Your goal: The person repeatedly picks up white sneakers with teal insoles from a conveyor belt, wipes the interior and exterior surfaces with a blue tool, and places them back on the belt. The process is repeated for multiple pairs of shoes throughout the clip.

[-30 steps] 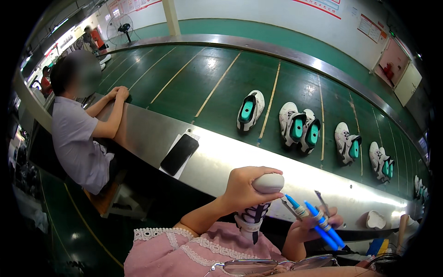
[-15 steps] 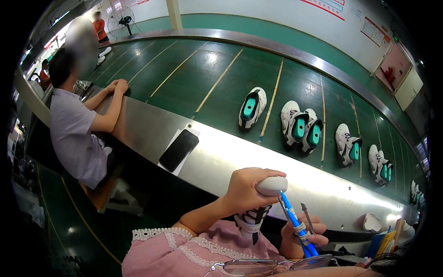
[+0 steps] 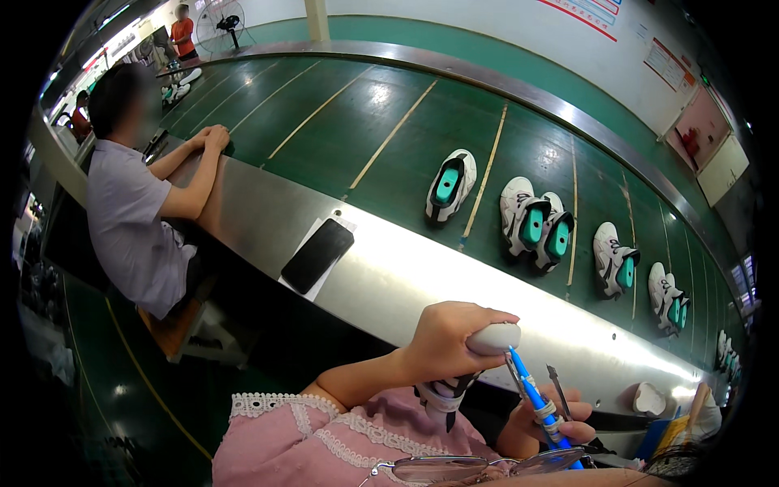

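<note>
My left hand [image 3: 438, 345] is closed round the toe end of a white and black shoe [image 3: 494, 339]. The shoe hangs below the hand in front of my body, its laced part [image 3: 445, 398] showing under my wrist. In my right hand [image 3: 568, 415] is a blue pen [image 3: 529, 385] with pale bands wound round it, its tip at the edge of the shoe's toe. A thin metal tool [image 3: 560, 391] sticks up from the same hand; whether it is tied to the pen I cannot tell.
A green conveyor belt [image 3: 381, 122] carries several white shoes with teal lasts, such as this single one [image 3: 462, 174]. Along it runs a metal ledge [image 3: 389, 268] with a black phone [image 3: 318, 256] on paper. A seated person [image 3: 134, 219] leans there at left. A white cup-like piece [image 3: 649, 398] lies at right.
Both hands, with the shoe and the pen, have shifted a little to the right and down. The pen's tip stays by the toe. The view has swung slightly.
</note>
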Demonstrator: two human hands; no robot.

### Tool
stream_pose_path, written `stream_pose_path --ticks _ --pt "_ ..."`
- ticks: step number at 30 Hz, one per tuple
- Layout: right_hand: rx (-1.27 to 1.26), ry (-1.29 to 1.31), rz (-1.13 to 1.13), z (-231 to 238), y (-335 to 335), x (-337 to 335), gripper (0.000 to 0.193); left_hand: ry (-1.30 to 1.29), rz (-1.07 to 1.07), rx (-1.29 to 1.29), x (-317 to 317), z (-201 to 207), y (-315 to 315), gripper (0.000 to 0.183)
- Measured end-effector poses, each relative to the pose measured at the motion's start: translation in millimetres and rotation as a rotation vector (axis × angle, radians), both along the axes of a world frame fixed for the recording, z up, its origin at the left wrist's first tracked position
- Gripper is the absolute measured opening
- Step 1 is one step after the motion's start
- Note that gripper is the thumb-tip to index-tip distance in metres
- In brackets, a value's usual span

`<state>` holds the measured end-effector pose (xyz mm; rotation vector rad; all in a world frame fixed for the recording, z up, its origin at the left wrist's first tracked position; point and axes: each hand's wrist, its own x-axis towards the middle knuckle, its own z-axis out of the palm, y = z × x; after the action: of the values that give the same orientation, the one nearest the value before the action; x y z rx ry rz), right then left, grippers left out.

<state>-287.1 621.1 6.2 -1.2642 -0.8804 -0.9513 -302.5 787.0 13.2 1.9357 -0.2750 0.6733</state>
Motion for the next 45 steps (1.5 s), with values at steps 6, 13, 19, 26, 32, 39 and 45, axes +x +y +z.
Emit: stream_pose_path --ticks 6,13,19,26,32,39,45 --pt "-0.133 0.201 -0.242 10.6 -20.2 -8.6 0.048 -0.042 0.003 0.056 -4.3 -1.8 -9.9 0.04" --pt "-0.096 0.389 -0.159 15.6 -40.0 -14.0 0.043 -0.076 0.026 0.112 -5.2 -3.0 -19.7 0.038" --pt "0.116 0.417 -0.26 -3.6 -36.6 6.5 0.039 0.174 0.12 -0.092 36.1 -5.6 19.0 0.045" --pt "0.304 1.136 0.259 -67.5 -44.0 12.4 0.034 0.451 0.335 0.224 116.1 -146.3 102.0 0.065" --pt "0.473 1.304 0.429 -93.5 -50.9 19.5 0.01 0.563 0.377 0.206 90.8 -156.6 91.5 0.074" --pt "0.35 1.311 0.372 -93.9 -44.9 31.0 0.023 -0.142 0.255 0.12 -13.3 -138.3 63.4 0.092" --pt "0.109 1.252 0.376 -90.6 -42.4 35.4 0.024 -0.646 0.021 0.966 -44.2 -168.7 42.2 0.061"
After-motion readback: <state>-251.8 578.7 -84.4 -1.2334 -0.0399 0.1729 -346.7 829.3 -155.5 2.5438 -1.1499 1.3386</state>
